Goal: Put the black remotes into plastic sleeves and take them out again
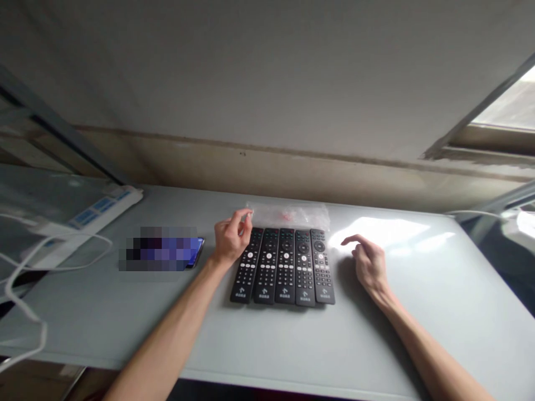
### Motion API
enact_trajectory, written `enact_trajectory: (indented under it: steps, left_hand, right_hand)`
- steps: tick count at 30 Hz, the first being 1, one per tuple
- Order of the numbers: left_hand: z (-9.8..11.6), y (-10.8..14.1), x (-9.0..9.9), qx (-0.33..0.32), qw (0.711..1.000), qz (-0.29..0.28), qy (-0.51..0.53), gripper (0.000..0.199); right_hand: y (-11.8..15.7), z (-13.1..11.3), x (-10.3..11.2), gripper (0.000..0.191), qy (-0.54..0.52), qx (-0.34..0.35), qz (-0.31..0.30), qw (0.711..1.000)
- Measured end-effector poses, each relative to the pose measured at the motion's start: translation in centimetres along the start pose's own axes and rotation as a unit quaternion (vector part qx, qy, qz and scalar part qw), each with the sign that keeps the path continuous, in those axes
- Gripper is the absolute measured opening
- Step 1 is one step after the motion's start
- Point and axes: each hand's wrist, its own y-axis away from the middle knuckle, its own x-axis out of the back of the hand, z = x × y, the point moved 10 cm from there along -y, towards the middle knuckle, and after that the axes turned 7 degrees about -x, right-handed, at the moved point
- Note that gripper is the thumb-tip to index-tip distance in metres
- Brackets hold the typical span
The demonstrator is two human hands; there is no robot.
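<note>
Several black remote controls (285, 278) lie side by side in a row on the grey table, buttons facing up. Behind their far ends is a clear plastic bag (307, 214) with a small red print, lying flat. My left hand (232, 239) hovers at the upper end of the leftmost remote, thumb and index finger pinched at the bag's left corner. To the right of the row, my right hand (370, 264) is held above the table, apart from the remotes. Its index finger points out toward the left while the other fingers curl loosely, and nothing is in it.
A phone (194, 253) with a blurred-out screen lies left of my left hand. A white power strip (100, 214) with cables (25, 306) runs along the table's left side. A wall (267, 167) closes off the back, and a window (507, 106) is at the right.
</note>
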Motion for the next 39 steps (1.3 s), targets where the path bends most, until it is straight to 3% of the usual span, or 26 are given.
enact_trajectory:
  steps: [4,9,18,26,34,39]
  left_hand:
    - [-0.1,0.1,-0.4,0.004,0.999,-0.032,0.024,0.031]
    - [0.5,0.2,-0.6,-0.037,0.998,-0.055,0.020,0.037]
    - [0.1,-0.1,-0.6,-0.032,0.998,-0.049,0.017,0.037]
    - [-0.8,0.1,-1.0,-0.010,0.998,-0.056,0.023,0.038]
    - [-0.7,0.0,-0.6,0.004,0.999,-0.042,-0.002,0.054]
    - [-0.5,-0.4,-0.1,-0.023,0.999,-0.016,-0.028,0.043]
  right_hand:
    - [0.2,0.4,0.1,0.027,-0.011,-0.005,0.006,1.000]
    - [0.5,-0.4,-0.2,0.026,-0.010,0.025,0.008,1.000]
    - [0.5,-2.6,1.7,0.020,-0.035,0.071,0.105,0.991]
    - [-0.1,-2.3,1.3,0.020,-0.030,0.073,0.094,0.993]
    - [-0.2,-1.7,0.9,0.020,-0.016,0.080,0.079,0.993]
    - [-0.2,-1.7,0.7,0.020,-0.003,0.079,0.064,0.995]
